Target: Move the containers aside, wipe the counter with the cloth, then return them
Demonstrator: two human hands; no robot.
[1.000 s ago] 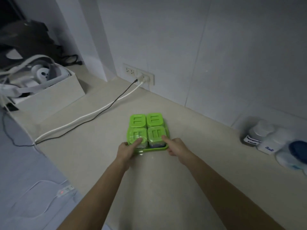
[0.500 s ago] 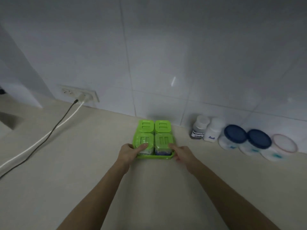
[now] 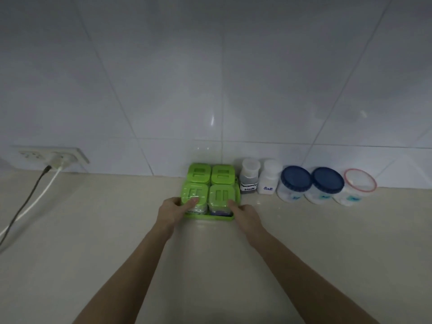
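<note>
A green tray (image 3: 210,217) holding several green-lidded spice jars (image 3: 221,174) sits on the beige counter against the tiled wall. My left hand (image 3: 173,210) grips the tray's front left corner, thumb on a jar lid. The front right corner is held by my right hand (image 3: 245,212), its thumb against the near right jar. Right of the tray stand a dark seasoning bottle (image 3: 249,176), a white salt bottle (image 3: 269,177), two blue-lidded tubs (image 3: 295,182) (image 3: 327,183) and a red-rimmed tub (image 3: 358,185). No cloth is in view.
A wall socket (image 3: 50,155) at the left has plugs in it, and a black and a white cable (image 3: 28,204) run from it across the counter's left side. Bare counter (image 3: 117,253) lies in front and to the left.
The green tray, held in both hands, has travelled from the open counter near the socket to the wall, beside the seasoning bottle. My view swung right with it.
</note>
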